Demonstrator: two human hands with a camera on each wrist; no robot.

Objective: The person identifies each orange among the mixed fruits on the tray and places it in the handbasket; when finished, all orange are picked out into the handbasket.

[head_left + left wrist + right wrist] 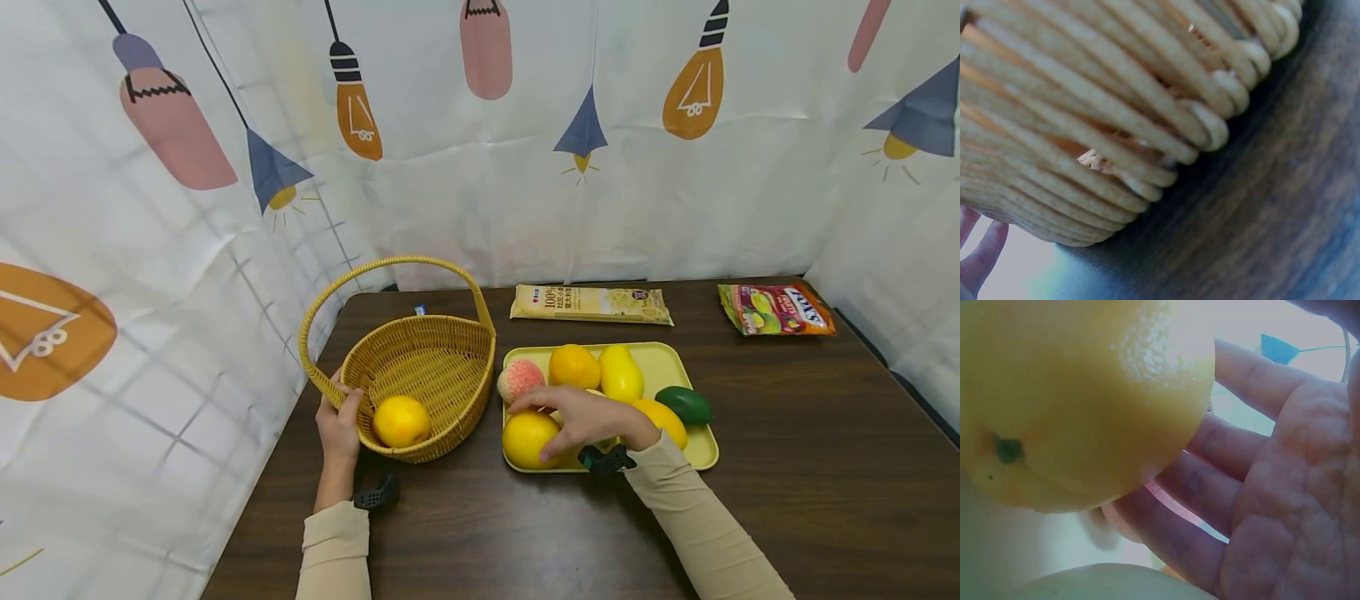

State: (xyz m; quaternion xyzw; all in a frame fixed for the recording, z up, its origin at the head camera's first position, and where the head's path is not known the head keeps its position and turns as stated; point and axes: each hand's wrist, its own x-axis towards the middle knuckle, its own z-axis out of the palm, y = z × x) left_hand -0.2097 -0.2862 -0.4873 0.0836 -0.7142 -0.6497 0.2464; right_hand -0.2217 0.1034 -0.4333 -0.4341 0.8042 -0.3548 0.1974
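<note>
At the left, a wicker basket point(420, 350) with a tall hoop handle stands on the table, a yellow round fruit point(402, 421) lying inside. My left hand point(339, 425) grips its near left side by the handle's foot, thumb over the rim; the left wrist view shows the woven wall point(1085, 112) close up. My right hand point(581, 414) holds a yellowish orange point(527, 439) at the front left of a pale yellow tray point(705, 450), thumb and fingers on opposite sides. In the right wrist view, the orange point(1085, 406) shows a green stem spot, with fingers curved along it.
Also in the tray are a peach point(520, 379), another orange point(573, 367), a yellow pear point(620, 374), a yellow fruit point(663, 420) and a dark green avocado point(684, 405). Behind lie a noodle packet point(591, 303) and a candy bag point(776, 309). A printed curtain point(465, 183) surrounds the table.
</note>
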